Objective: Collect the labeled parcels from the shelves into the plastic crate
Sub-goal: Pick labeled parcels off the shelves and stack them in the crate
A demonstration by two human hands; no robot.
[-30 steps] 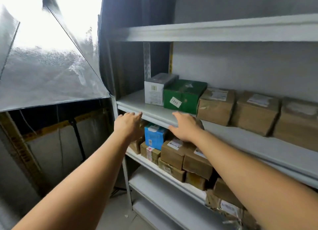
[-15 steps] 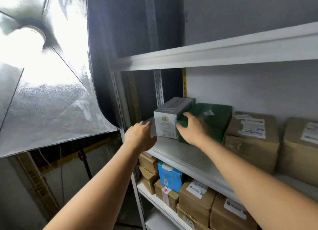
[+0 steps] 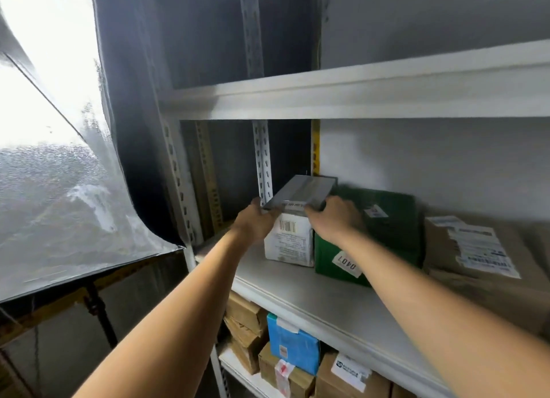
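One white parcel (image 3: pixel 289 244), lengthwise front-to-back

Matt white painted metal shelf (image 3: pixel 297 287). On it: smooth white card box (image 3: pixel 290 244), matt green carton (image 3: pixel 390 219), brown cardboard parcel (image 3: pixel 491 293) with white paper label (image 3: pixel 473 247). Below it, a glossy blue packet (image 3: pixel 293 348).

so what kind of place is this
Probably a parcel storeroom or small warehouse: a slotted metal shelf, labelled brown boxes, and the left hand and right hand gripping a white box.
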